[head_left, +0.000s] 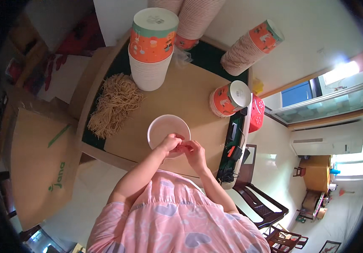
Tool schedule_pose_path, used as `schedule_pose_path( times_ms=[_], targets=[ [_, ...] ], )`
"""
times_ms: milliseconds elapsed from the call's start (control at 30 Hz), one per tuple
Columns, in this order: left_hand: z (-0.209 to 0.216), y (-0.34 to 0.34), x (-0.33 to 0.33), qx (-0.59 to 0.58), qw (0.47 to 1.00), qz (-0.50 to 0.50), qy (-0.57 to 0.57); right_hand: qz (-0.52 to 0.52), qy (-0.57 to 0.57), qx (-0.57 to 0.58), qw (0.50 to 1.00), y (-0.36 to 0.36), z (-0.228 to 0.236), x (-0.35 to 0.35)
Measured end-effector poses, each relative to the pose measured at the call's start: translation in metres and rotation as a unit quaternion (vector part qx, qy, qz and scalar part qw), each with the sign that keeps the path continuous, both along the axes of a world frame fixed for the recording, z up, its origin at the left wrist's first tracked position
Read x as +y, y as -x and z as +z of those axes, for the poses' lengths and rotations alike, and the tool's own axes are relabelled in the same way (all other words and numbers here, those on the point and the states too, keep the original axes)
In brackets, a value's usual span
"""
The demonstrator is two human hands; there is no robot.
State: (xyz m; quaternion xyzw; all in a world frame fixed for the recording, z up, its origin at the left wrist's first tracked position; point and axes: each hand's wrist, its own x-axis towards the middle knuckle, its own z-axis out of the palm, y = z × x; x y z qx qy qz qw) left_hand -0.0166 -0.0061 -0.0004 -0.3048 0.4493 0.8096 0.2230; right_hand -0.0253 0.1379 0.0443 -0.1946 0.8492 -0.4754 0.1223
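Note:
A white paper tub (161, 126) stands on the table just in front of me, its open mouth facing up. Over its near right rim, my left hand (171, 142) and my right hand (195, 153) meet with their fingertips pinched together. Something small and reddish shows between the fingers, too small to name. Both hands are closed around that spot. Left of the tub lies a heap of beige cords (116, 105). Beyond it rises a tall stack of upside-down paper tubs (151, 50), the top one orange and green.
A brown cardboard sheet (196, 95) covers much of the table. A short tub stack (228, 100) stands at right, a leaning stack (249, 50) behind it. Power adapters (233, 152) line the right edge, near a red stool (256, 113). A large cardboard box (42, 160) is at left.

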Motion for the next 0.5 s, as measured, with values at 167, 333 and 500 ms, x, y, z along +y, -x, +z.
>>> schedule_pose_path(
  times_ms=[167, 333, 500],
  targets=[
    [-0.009, -0.004, -0.005, 0.034, 0.998, -0.056, -0.017, -0.035, 0.039, -0.039, 0.998, 0.003, -0.002, 0.0],
    [-0.007, -0.006, -0.002, 0.049, 0.994, -0.091, 0.039, -0.025, 0.001, -0.046, 0.999, 0.006, -0.001, 0.004],
    [-0.012, -0.009, -0.002, 0.046, 0.992, -0.101, 0.051, -0.016, -0.01, -0.036, 0.999, 0.007, 0.005, 0.003]
  ],
)
